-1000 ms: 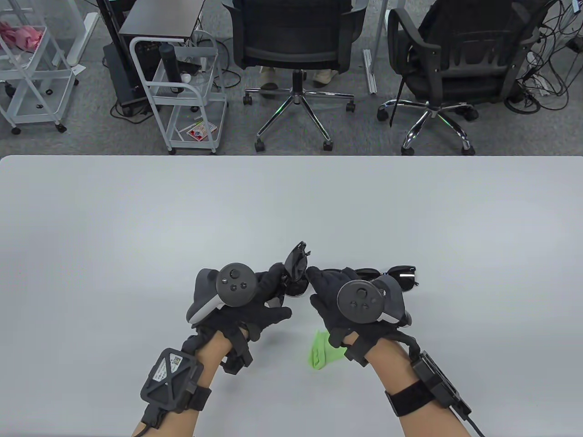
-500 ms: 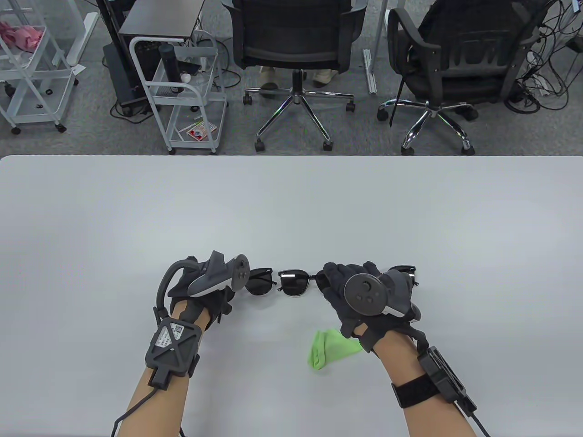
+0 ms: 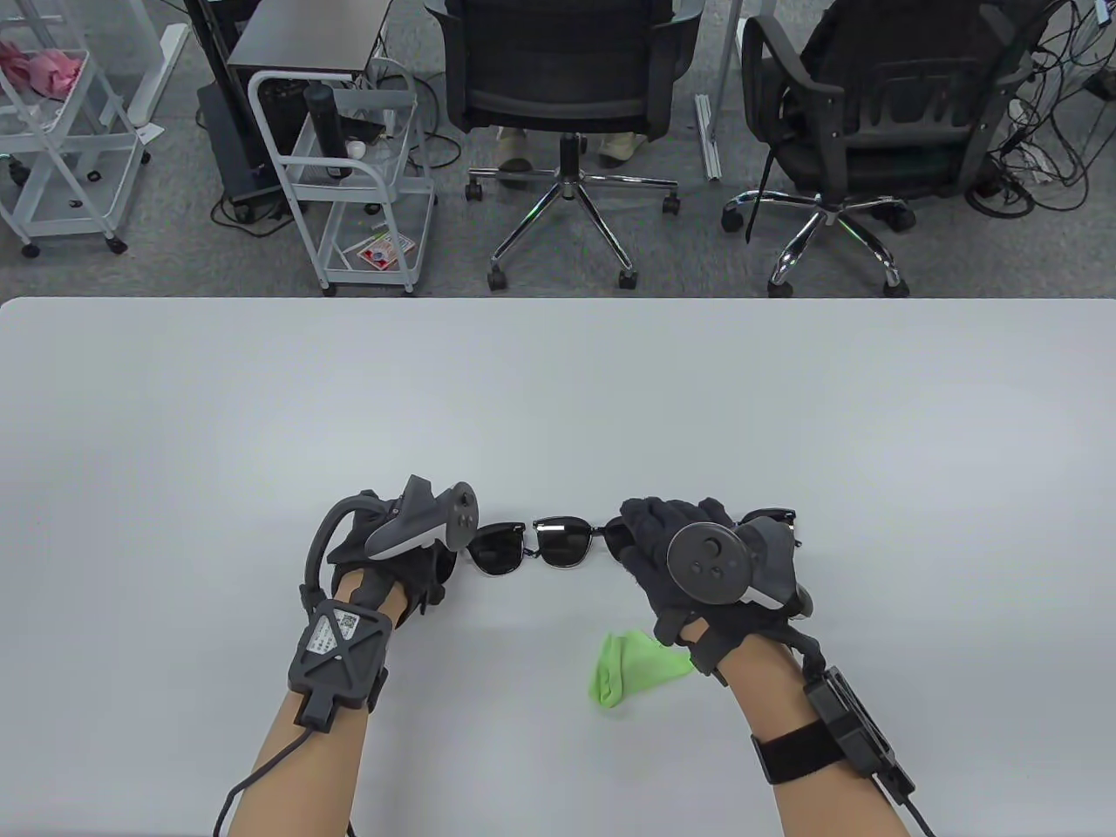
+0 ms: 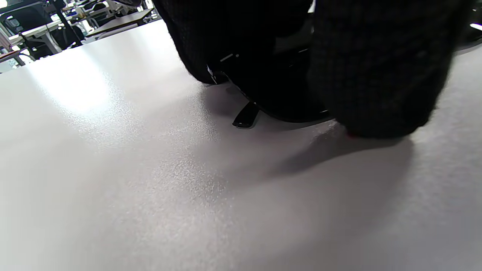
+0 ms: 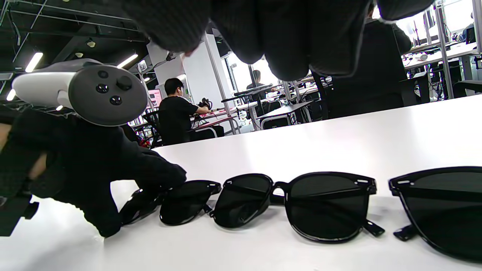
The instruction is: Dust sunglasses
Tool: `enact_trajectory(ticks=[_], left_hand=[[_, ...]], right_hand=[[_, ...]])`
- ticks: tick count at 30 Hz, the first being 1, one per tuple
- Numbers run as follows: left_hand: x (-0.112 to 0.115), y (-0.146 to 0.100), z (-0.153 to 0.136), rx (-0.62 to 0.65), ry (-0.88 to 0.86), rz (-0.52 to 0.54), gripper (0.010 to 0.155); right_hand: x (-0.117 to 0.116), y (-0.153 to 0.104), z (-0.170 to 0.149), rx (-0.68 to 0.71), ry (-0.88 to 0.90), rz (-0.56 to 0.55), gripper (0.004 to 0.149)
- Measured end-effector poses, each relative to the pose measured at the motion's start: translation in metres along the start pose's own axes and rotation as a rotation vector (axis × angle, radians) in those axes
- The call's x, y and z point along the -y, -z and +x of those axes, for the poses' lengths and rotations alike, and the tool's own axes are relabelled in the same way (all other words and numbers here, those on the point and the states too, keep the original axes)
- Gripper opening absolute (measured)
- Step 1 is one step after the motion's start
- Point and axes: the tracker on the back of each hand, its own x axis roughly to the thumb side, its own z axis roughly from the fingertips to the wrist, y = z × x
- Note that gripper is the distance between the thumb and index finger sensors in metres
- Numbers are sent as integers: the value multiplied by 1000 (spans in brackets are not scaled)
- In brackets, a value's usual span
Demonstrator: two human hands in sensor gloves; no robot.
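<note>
Near the table's front edge lies the green cloth (image 3: 635, 666), untouched. Beyond it, the left hand (image 3: 397, 558) holds the end of one pair of sunglasses (image 3: 500, 547); the right hand (image 3: 671, 558) hovers, fingers curled, empty. Next the cloth must be fetched. Only the right wrist view shows three pairs in a row.

Glossy black plastic on sunglasses (image 5: 327, 203), dark smooth lenses. Matt, finely grained white table (image 3: 558, 392) with soft sheen. Knitted black cloth on left hand (image 3: 397, 567) and right hand (image 3: 671, 567); soft green cloth (image 3: 632, 667).
</note>
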Motion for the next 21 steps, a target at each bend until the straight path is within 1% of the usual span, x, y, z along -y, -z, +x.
enact_trajectory(ticks=[3,4,6,7,8,10,11,13,15,17,18,21], left_hand=[[-4,-9,-4,1,-21,46,105],[-7,-13,-7,0,-43,62,102],[-19,-27,-14,-16,-145,129,93],[-28,-37,-19,-25,-223,170,90],[-36,-47,-22,-39,-296,209,88],[-48,-63,-25,-69,-364,259,88],[-53,-72,-24,-81,-384,285,89],[-56,-84,-19,-84,-413,328,90],[-53,-91,-11,-83,-429,327,92],[-47,-94,-1,-77,-410,291,98],[-42,-94,4,-64,-403,254,100],[-30,-92,13,-30,-417,194,106]], right_hand=[[0,0,-1,0,12,2,60],[1,1,-1,4,14,9,60],[7,4,-3,-4,-4,19,60],[11,6,-5,-17,-22,12,61],[16,7,-8,-35,-37,3,62],[21,8,-13,-74,-45,3,66],[23,7,-17,-101,-65,24,69],[24,4,-26,-149,-120,71,76],[21,1,-36,-198,-125,127,85],[16,-4,-44,-227,-107,133,90],[11,-7,-48,-239,-80,149,92],[-3,-13,-50,-235,-74,200,93]])
